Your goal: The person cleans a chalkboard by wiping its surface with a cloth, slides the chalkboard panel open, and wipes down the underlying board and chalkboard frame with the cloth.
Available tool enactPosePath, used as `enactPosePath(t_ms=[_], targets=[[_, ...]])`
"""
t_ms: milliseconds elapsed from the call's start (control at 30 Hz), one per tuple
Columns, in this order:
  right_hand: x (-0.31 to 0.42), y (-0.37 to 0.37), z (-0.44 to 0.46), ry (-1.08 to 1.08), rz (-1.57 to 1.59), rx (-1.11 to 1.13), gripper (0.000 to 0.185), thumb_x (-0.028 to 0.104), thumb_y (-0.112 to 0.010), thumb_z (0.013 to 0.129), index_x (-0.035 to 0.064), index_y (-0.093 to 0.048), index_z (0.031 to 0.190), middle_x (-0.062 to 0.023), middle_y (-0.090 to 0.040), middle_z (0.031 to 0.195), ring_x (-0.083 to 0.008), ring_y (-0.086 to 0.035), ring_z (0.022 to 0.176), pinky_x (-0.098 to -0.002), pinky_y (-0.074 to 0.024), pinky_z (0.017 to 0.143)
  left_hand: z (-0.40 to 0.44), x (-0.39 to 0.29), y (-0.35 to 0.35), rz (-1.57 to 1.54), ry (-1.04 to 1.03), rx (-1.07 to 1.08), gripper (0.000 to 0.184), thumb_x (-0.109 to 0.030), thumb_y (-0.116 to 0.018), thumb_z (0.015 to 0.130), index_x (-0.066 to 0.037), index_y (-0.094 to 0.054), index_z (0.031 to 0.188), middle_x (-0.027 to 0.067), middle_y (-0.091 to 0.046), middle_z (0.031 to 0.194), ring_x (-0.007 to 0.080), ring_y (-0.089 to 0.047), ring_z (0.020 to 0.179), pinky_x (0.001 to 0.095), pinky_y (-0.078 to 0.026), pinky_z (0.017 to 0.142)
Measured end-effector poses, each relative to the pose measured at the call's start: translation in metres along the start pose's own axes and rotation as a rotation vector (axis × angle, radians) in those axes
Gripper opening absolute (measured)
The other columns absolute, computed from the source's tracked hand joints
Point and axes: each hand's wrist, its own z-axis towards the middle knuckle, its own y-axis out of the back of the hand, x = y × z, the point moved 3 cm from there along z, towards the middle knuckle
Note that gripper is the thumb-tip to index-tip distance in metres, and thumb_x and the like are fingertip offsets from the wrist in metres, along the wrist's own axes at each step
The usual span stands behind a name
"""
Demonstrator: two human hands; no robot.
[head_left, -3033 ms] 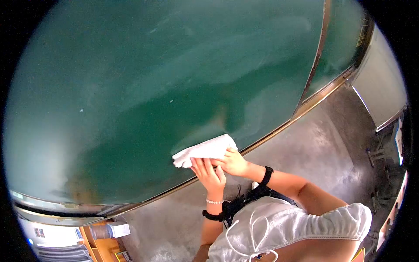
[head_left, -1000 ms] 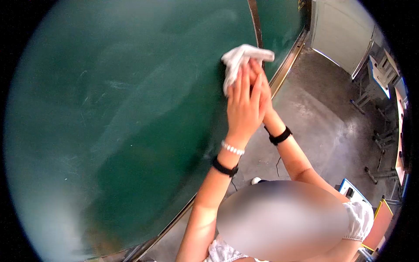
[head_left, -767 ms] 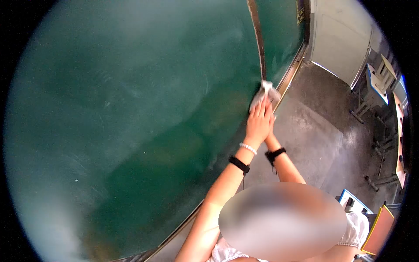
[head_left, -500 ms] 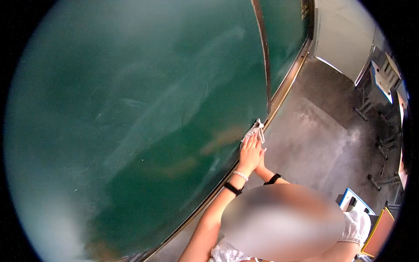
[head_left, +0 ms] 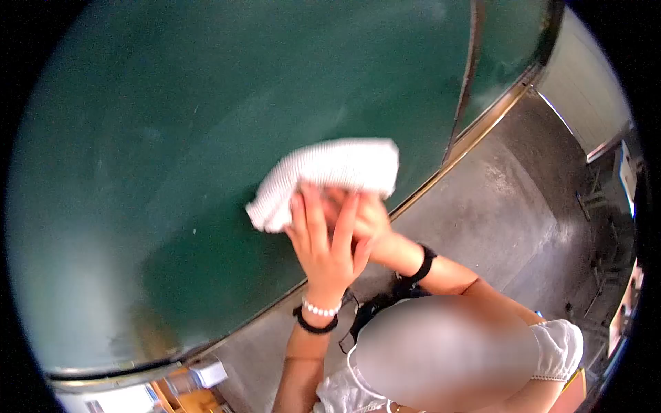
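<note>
A white, finely ribbed cloth [head_left: 337, 162] is bunched into a curved band in front of the green chalkboard [head_left: 206, 138]. My left hand [head_left: 327, 241], with a pearl bracelet and a black band at the wrist, grips its lower edge with long, parted fingers. Close beside it, my right hand [head_left: 372, 224] holds the cloth too, its fingers partly hidden behind the left ones and blurred. A black band circles the right wrist. Whether the cloth touches the board cannot be made out. Faint chalk smears and a darker patch mark the board.
A metal-edged ledge [head_left: 485, 131] runs along the board's lower side. Grey floor [head_left: 482, 213] lies to the right, with desks [head_left: 626, 175] at the far edge. At the lower left stands an orange-brown wooden piece of furniture [head_left: 196, 399] with a white box [head_left: 208, 374].
Both hands and the cloth have come from the board's lower edge near the seam to nearer and further left. The cloth now shows as a wider band. The view has shifted left.
</note>
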Motion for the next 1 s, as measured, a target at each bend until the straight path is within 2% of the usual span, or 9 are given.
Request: enactPosePath(t_ms=[133,233,300,400,567,633,700,867,1000], targets=[[0.003,0.026,0.041,-0.028,-0.077,-0.028,0.04,0.02,-0.052,0.074,0.006,-0.056,0.111,-0.0144,-0.054,0.115,-0.0263,-0.051,0.104,-0.037,-0.0405,0.081,0.031,-0.01,0.005,-0.052,-0.006,-0.21,0.049,-0.046,-0.03,0.089,-0.019,-0.048,0.126,0.0226,-0.029,0.137,0.0397,-0.022,0.127,0.0523,-0.012,0.102],[-0.016,0.005,-0.012,-0.16,0.083,0.096,0.039,0.019,-0.053,0.074,0.0073,-0.056,0.111,-0.0136,-0.054,0.114,-0.0275,-0.051,0.104,-0.0379,-0.0404,0.082,0.001,-0.003,-0.017,0.056,0.021,-0.127,0.039,-0.04,-0.044,0.083,-0.019,-0.056,0.113,0.0184,-0.041,0.128,0.034,-0.035,0.119,0.049,-0.026,0.091],[-0.032,-0.015,-0.064,-0.277,0.279,0.246,0.039,0.019,-0.053,0.074,0.0082,-0.057,0.111,-0.013,-0.055,0.114,-0.0283,-0.051,0.103,-0.0384,-0.0404,0.083,-0.032,0.003,-0.039,0.071,0.062,-0.038,0.026,-0.037,-0.053,0.078,-0.014,-0.058,0.09,0.0239,-0.042,0.118,0.0435,-0.037,0.112,0.0598,-0.027,0.086],[-0.047,-0.046,-0.139,-0.519,0.626,0.385,0.038,0.019,-0.054,0.073,0.0095,-0.057,0.11,-0.0122,-0.055,0.113,-0.0295,-0.051,0.103,-0.0393,-0.0403,0.084,-0.089,0.013,-0.067,-0.021,0.15,0.06,0.02,-0.03,-0.059,0.073,-0.012,-0.057,0.082,0.0172,-0.046,0.096,0.0381,-0.044,0.092,0.0514,-0.034,0.073],[-0.042,-0.06,-0.174,-0.092,0.26,0.558,0.031,0.017,-0.055,0.075,0.0073,-0.058,0.104,-0.0142,-0.058,0.103,-0.0347,-0.053,0.096,-0.0436,-0.0404,0.084,-0.164,0.046,-0.094,-0.054,0.149,0.13,0.027,-0.029,-0.061,0.074,-0.006,-0.058,0.09,0.0153,-0.052,0.099,0.0331,-0.048,0.094,0.0447,-0.038,0.077],[-0.03,-0.054,-0.139,-0.234,0.355,0.526,0.032,0.016,-0.057,0.073,0.0057,-0.058,0.104,-0.0159,-0.058,0.102,-0.0351,-0.054,0.094,-0.0444,-0.0415,0.082,-0.155,0.044,-0.08,-0.028,0.177,0.097,0.032,-0.03,-0.06,0.076,-0.005,-0.057,0.095,0.0158,-0.051,0.107,0.0343,-0.048,0.099,0.0449,-0.038,0.081],[-0.026,-0.054,-0.12,-0.005,0.283,0.467,0.036,0.015,-0.06,0.071,0.005,-0.058,0.105,-0.0158,-0.058,0.103,-0.0358,-0.055,0.093,-0.0465,-0.0419,0.081,-0.134,0.04,-0.056,0.096,0.163,0.003,0.034,-0.033,-0.058,0.077,-0.008,-0.057,0.1,0.017,-0.049,0.115,0.0328,-0.046,0.107,0.0438,-0.038,0.084],[0.032,-0.032,0.013,0.1,0.125,0.347,0.034,0.019,-0.057,0.071,0.0063,-0.058,0.102,-0.013,-0.055,0.111,-0.0307,-0.052,0.1,-0.0458,-0.0384,0.087,-0.048,0.04,0.034,0.147,0.178,-0.229,0.043,-0.041,-0.044,0.084,-0.009,-0.055,0.111,0.0232,-0.033,0.133,0.0421,-0.028,0.125,0.0565,-0.02,0.097],[0.074,-0.015,0.104,0.151,0.055,0.166,0.032,0.023,-0.054,0.072,0.0101,-0.058,0.102,-0.006,-0.052,0.115,-0.0279,-0.046,0.106,-0.0485,-0.03,0.094,0.02,0.033,0.113,0.301,0.127,-0.365,0.05,-0.044,-0.035,0.087,-0.01,-0.051,0.12,0.0206,-0.03,0.136,0.0363,-0.027,0.127,0.0563,0.001,0.101]])
